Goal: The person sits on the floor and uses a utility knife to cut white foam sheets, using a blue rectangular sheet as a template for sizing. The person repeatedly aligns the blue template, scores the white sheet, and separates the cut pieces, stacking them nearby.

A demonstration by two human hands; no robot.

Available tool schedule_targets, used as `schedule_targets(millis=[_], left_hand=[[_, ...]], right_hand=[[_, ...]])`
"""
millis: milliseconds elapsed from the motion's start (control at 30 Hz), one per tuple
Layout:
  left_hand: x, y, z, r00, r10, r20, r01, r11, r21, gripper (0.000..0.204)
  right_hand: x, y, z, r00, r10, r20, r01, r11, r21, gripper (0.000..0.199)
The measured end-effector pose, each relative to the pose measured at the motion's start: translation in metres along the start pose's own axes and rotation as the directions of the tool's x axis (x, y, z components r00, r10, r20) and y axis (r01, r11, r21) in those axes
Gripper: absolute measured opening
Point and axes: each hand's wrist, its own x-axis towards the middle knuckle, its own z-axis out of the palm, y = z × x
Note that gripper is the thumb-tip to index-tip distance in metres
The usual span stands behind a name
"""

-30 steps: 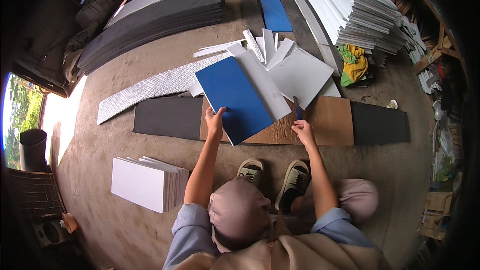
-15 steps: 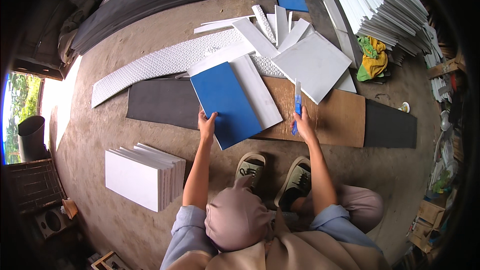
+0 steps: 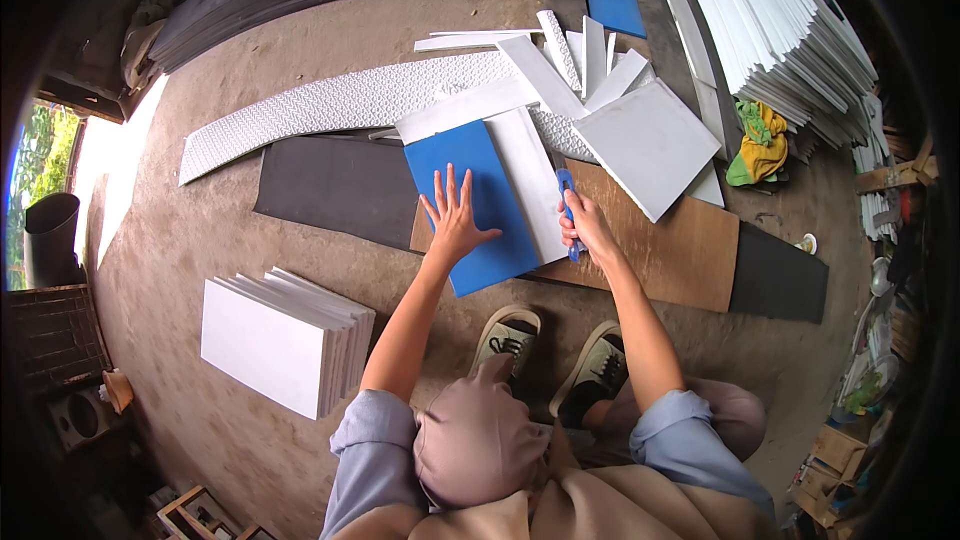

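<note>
My left hand (image 3: 457,220) lies flat with fingers spread on a blue rectangular sheet (image 3: 503,202). Under and beside that sheet is a white sheet (image 3: 527,170), its right part showing. My right hand (image 3: 592,230) is closed round a blue utility knife (image 3: 567,183), held just right of the white sheet's edge, with its tip pointing away from me. Whether the blade touches the sheet I cannot tell. Both sheets rest partly on a worn brown board (image 3: 680,250), which lies over a long dark mat (image 3: 330,185).
A stack of white sheets (image 3: 265,345) stands at the left. Beyond the board lie a textured white strip (image 3: 300,110), loose white offcuts (image 3: 545,75) and a grey-white square panel (image 3: 650,150). A yellow-green cloth (image 3: 760,145) sits by a tall white pile (image 3: 750,10) at the far right.
My left hand has let go of the blue sheet's left edge and now presses flat on top of it. The right hand with the knife has moved left, close to the white sheet's edge.
</note>
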Motion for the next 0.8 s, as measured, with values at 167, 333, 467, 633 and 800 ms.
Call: schedule_targets(millis=[167, 333, 467, 633, 800], left_hand=[[0.012, -0.005, 0.009, 0.991, -0.053, 0.123, 0.053, 0.999, 0.006, 0.129], [0.012, -0.002, 0.012, 0.987, -0.081, 0.142, 0.078, 0.997, 0.029, 0.132], [0.015, 0.000, 0.011, 0.976, -0.107, 0.188, 0.104, 0.994, 0.024, 0.132], [0.018, 0.000, 0.008, 0.965, -0.138, 0.223, 0.130, 0.990, 0.047, 0.131], [0.020, 0.002, 0.005, 0.960, -0.155, 0.235, 0.154, 0.988, 0.021, 0.129]], right_hand=[[0.016, 0.005, 0.001, 0.993, -0.029, 0.110, 0.034, 0.999, -0.039, 0.019], [0.047, 0.011, -0.001, 0.996, -0.032, 0.080, 0.062, 0.917, -0.393, 0.026], [0.098, -0.005, 0.020, 0.988, -0.154, -0.004, 0.078, 0.522, -0.849, 0.025], [0.140, -0.030, 0.066, 0.920, -0.368, 0.135, 0.162, 0.045, -0.986, 0.025], [0.159, -0.038, 0.082, 0.945, -0.295, 0.144, 0.158, 0.026, -0.987, 0.029]])
